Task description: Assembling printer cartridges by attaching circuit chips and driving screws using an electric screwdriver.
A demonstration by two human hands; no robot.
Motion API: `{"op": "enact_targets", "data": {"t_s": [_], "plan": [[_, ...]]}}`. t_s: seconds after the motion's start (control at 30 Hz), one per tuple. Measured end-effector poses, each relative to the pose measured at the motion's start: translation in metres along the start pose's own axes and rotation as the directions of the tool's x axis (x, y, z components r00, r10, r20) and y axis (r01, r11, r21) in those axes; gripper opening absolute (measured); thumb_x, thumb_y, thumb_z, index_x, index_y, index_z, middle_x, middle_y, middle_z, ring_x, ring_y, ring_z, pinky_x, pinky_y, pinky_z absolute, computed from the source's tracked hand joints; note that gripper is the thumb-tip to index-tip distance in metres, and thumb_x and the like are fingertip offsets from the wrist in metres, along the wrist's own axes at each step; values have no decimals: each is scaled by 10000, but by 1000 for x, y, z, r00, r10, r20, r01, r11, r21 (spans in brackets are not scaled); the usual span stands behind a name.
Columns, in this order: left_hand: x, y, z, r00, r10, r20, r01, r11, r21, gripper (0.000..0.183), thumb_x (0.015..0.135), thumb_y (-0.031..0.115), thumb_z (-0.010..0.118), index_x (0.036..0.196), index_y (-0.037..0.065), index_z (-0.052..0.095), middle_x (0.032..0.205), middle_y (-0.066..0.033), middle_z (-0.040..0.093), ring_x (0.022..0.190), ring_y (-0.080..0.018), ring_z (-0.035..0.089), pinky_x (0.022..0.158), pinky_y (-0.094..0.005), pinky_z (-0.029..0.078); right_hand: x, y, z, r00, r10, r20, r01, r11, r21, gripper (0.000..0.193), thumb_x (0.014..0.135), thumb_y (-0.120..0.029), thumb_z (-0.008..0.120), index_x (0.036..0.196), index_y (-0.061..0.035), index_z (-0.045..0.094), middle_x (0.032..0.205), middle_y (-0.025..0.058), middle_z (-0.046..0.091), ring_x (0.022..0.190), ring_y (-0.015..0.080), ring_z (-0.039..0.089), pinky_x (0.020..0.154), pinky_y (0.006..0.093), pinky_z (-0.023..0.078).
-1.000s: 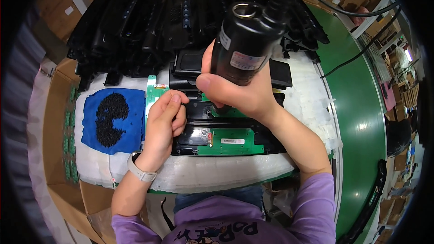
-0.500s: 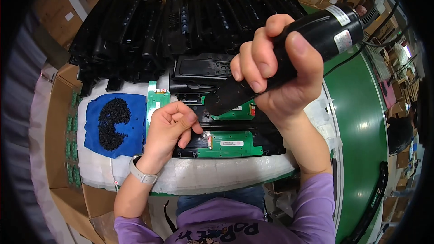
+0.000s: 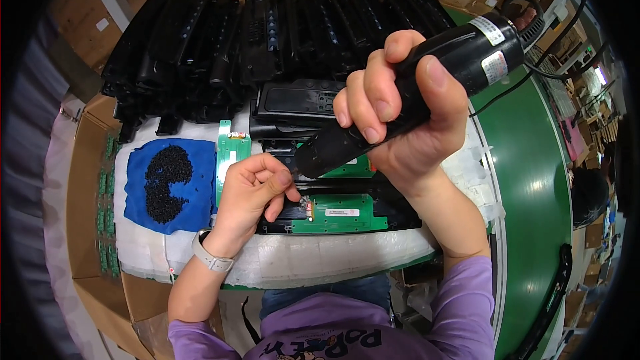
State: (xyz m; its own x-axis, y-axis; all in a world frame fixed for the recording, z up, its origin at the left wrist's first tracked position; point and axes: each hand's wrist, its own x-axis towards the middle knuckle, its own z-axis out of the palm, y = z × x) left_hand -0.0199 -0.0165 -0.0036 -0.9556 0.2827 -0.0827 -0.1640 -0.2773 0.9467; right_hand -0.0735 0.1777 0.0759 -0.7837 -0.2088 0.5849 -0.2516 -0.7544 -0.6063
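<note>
My right hand [image 3: 427,120] is wrapped round a thick black corded electric screwdriver [image 3: 460,47], which slants down to the left. Its nose comes close to the fingertips of my left hand [image 3: 250,190], which are pinched together; whatever they hold is too small to make out. Below both hands lie long black plastic housings [image 3: 397,203]. On the nearer one sits a green circuit board [image 3: 360,207] with a white label. Another green board [image 3: 357,168] on the farther housing is partly covered by the screwdriver.
At the left, a blue cloth [image 3: 137,180] bears a heap of tiny black screws [image 3: 167,160]. Beside it is a loose green board [image 3: 225,150]. Stacked black housings [image 3: 200,40] fill the back. A cardboard box [image 3: 87,180] with boards stands left, a green surface [image 3: 533,180] right.
My right hand and the screwdriver have shifted slightly left and down, bringing the nose nearer my left fingertips. My left hand has barely moved and stays pinched.
</note>
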Motion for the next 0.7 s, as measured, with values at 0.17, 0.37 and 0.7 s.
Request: {"op": "enact_targets", "data": {"t_s": [0.17,0.37,0.7], "plan": [[-3,-1,6,999,-37,-11,36,994,-99,118,902,91,589,823,12,550,690,-121,648,390,-52,459,377,-160,336,-1,1,1,997,9,-77,-9,1000,-2,278,917,-328,424,982,-77,526,595,7,467,445,128,430,561,338,427],[-6,-5,11,998,24,-60,-28,997,-71,102,891,61,593,815,16,541,680,-131,641,396,-63,475,387,-167,354,3,-2,7,964,71,-257,-94,993,-77,220,911,-282,450,926,-87,550,584,5,456,458,140,427,551,342,418],[3,2,2,968,173,-181,-193,976,-100,220,986,183,400,1020,-2,514,1002,-158,621,757,-129,558,682,-215,434,12,-24,-19,980,125,-153,-176,906,-386,185,830,-208,547,869,-28,529,546,33,457,404,139,423,459,293,388]]}}
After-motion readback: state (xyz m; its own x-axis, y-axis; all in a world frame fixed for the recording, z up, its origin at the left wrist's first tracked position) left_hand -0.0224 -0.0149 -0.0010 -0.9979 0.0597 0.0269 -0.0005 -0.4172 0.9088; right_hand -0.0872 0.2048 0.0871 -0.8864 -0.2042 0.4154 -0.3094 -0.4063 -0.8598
